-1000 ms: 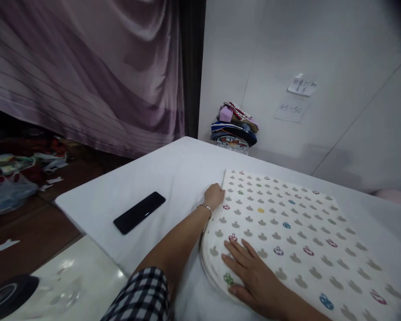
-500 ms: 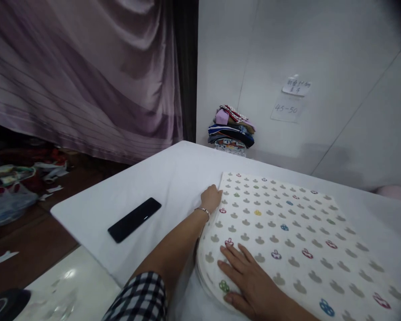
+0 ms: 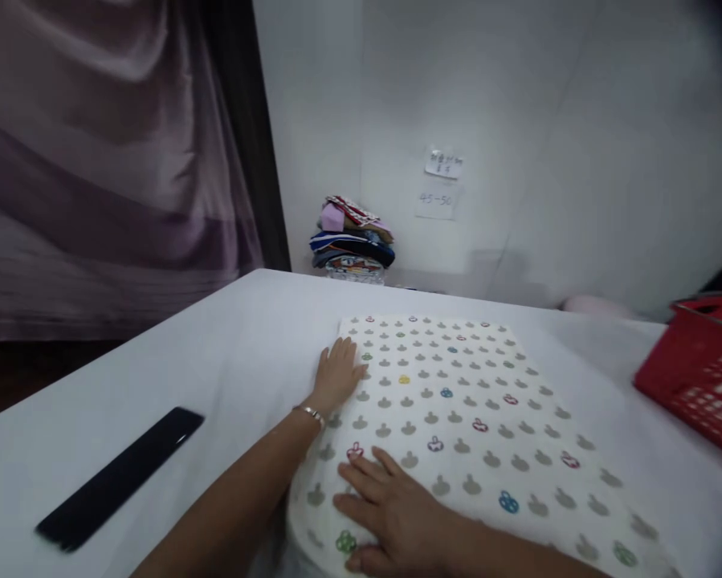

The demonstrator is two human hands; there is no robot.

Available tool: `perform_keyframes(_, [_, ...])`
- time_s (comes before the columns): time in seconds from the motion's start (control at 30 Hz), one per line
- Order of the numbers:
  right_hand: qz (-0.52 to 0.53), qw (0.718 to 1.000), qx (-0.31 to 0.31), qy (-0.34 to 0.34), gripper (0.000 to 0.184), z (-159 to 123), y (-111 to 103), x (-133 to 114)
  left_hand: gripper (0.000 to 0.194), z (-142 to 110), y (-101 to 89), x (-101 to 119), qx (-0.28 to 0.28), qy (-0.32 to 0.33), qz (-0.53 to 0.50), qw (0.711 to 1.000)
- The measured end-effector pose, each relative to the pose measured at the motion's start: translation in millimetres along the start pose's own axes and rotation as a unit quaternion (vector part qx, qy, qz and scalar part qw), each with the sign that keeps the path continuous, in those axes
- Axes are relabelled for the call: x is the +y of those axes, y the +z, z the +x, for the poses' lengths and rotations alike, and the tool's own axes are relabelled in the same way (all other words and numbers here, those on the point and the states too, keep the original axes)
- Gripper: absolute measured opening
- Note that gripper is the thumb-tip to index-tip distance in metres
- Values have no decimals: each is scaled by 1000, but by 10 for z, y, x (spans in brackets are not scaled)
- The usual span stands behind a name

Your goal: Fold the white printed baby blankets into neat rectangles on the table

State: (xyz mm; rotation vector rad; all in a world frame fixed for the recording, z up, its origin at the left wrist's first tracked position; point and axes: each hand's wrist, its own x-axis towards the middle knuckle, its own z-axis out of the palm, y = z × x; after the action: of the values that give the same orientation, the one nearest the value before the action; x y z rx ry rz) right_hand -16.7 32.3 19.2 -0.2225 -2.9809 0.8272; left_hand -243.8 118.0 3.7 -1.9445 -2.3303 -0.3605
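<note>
A folded white cloth with grey and coloured mushroom-like prints lies flat on the white table, its rounded folded edge toward me. My left hand rests at the cloth's left edge, fingers stretched out and pointing away from me. Lower down, my right hand lies flat on top of the cloth near the rounded corner, fingers spread. Neither hand grips anything. A bracelet circles my left wrist.
On the white table a black phone lies to the left. A red basket stands at the right. Behind the table are a stack of folded clothes, a wall with paper notes and a purple curtain.
The view has swung right, bringing the red basket in. My left hand has gone from curled at the cloth's edge to stretched out flat. My right hand stays spread on the cloth.
</note>
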Motion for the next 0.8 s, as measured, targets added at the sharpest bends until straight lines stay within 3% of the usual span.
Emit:
perform_keyframes(0.17, [23,1000,4,0,64,-19,-41,-20,64,-20,146,-50,-60,-15,1,998])
perform_keyframes(0.27, [69,997,-9,21,61,-96,-215,29,66,-12,149,-68,-54,-9,11,998])
perform_keyframes(0.33, [82,994,3,77,60,-197,-410,179,66,-3,139,-64,-58,-14,11,998])
perform_keyframes(0.47, [9,959,104,263,59,-497,-872,865,69,18,148,-58,-70,-23,2,997])
perform_keyframes(0.6, [-101,875,163,445,63,-791,-1249,1834,71,44,200,-86,-72,-22,10,997])
perform_keyframes(0.7, [-156,828,182,506,63,-927,-1450,2460,72,60,231,-111,-75,-21,25,997])
perform_keyframes(0.8, [-164,810,189,531,60,-1009,-1571,2907,72,66,232,-113,-81,-22,32,996])
